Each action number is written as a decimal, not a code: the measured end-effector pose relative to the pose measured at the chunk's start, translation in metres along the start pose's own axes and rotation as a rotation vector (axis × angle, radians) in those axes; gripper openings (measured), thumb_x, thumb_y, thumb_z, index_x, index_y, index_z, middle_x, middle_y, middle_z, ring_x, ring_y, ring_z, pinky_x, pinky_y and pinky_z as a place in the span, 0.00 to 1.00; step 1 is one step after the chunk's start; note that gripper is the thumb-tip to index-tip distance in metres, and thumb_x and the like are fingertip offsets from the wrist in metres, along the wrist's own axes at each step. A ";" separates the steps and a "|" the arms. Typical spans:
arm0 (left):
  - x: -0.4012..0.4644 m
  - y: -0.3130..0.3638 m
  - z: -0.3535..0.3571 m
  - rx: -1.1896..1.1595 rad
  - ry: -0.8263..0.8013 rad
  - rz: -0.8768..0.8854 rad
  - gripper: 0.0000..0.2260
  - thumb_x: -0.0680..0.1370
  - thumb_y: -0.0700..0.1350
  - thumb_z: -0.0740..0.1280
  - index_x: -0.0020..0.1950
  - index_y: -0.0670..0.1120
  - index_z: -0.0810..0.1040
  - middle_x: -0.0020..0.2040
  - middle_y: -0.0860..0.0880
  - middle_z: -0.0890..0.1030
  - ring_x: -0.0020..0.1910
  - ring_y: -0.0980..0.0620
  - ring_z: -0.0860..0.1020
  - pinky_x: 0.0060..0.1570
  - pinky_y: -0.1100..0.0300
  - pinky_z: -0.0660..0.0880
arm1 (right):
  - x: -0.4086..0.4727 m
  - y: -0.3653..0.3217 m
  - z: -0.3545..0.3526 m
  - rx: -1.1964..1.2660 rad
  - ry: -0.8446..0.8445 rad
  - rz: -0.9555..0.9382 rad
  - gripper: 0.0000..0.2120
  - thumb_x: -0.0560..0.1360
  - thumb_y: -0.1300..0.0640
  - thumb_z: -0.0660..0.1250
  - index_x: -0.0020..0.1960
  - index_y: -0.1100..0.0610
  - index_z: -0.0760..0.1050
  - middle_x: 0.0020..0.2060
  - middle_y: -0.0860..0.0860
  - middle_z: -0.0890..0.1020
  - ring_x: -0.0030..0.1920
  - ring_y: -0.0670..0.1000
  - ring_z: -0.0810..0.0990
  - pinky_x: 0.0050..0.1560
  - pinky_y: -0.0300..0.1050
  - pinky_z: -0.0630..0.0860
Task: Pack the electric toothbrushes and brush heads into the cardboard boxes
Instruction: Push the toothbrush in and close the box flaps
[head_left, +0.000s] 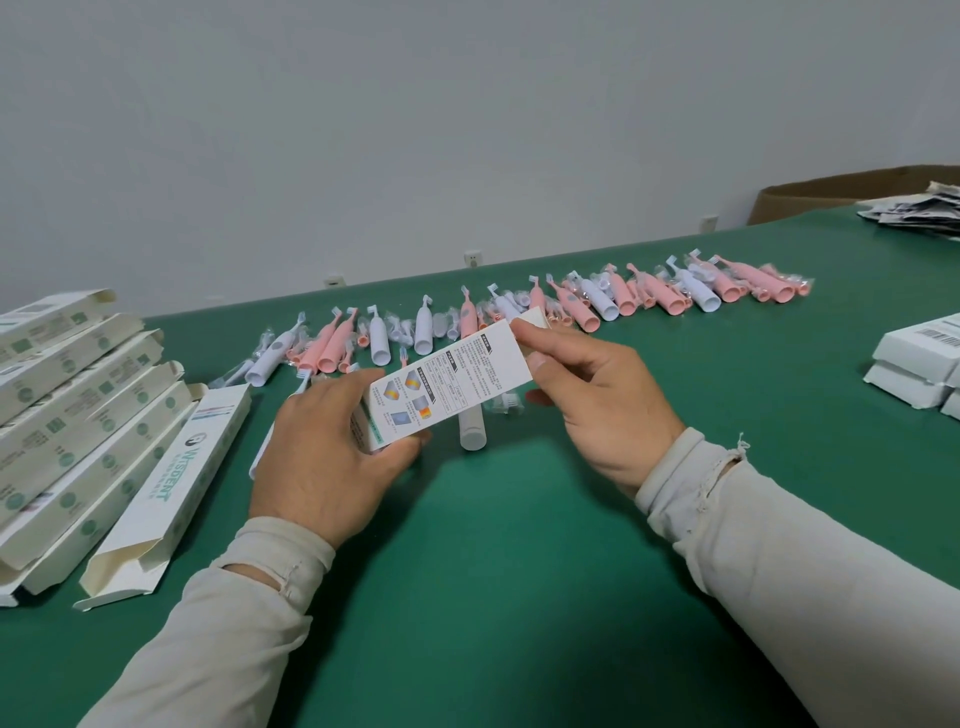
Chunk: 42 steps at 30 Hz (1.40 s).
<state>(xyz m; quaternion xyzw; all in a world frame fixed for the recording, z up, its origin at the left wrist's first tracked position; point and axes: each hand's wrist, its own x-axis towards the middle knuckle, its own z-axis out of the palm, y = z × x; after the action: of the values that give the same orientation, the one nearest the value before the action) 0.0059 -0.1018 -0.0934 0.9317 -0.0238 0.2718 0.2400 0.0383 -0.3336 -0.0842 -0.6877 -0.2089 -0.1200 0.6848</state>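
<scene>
Both hands grip one box (451, 373) above the green surface (519, 545) — left hand (332, 457) at its near end, right hand (592, 395) pinching the far flap. Squeezing too hard could crush it — the white toothbrush (471, 426) lies beneath.

A small packing workshop, hand assembly at a bench.

A long green table (519, 571) against a bare grey wall (415, 130) carries a row of toothbrushes (519, 317) along its far edge, open boxes (78, 415) stacked at its left edge, closed boxes (919, 364) at its right edge, and leaflets (919, 210) at the far right corner.
</scene>
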 end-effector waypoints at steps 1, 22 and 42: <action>0.000 0.000 0.000 -0.002 0.002 -0.001 0.25 0.69 0.57 0.77 0.65 0.56 0.76 0.54 0.55 0.79 0.54 0.49 0.74 0.55 0.47 0.74 | 0.000 0.000 -0.001 -0.023 0.025 -0.002 0.16 0.80 0.64 0.65 0.55 0.43 0.81 0.51 0.35 0.84 0.53 0.39 0.81 0.59 0.45 0.79; 0.001 0.003 -0.001 0.124 -0.008 0.009 0.28 0.69 0.59 0.75 0.67 0.55 0.74 0.58 0.52 0.79 0.58 0.46 0.73 0.55 0.49 0.73 | 0.006 0.004 -0.007 0.031 0.134 0.055 0.07 0.74 0.62 0.74 0.44 0.51 0.83 0.43 0.49 0.86 0.42 0.48 0.83 0.45 0.47 0.83; -0.001 0.009 -0.002 0.060 -0.076 0.063 0.35 0.70 0.51 0.77 0.74 0.49 0.69 0.68 0.48 0.75 0.66 0.46 0.72 0.66 0.48 0.69 | 0.006 0.006 -0.005 0.097 0.257 0.155 0.09 0.78 0.64 0.68 0.46 0.52 0.82 0.46 0.48 0.86 0.46 0.46 0.85 0.42 0.40 0.81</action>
<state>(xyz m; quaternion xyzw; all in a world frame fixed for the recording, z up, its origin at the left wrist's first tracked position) 0.0021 -0.1088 -0.0886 0.9470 -0.0539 0.2439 0.2021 0.0469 -0.3377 -0.0869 -0.6470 -0.0713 -0.1438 0.7454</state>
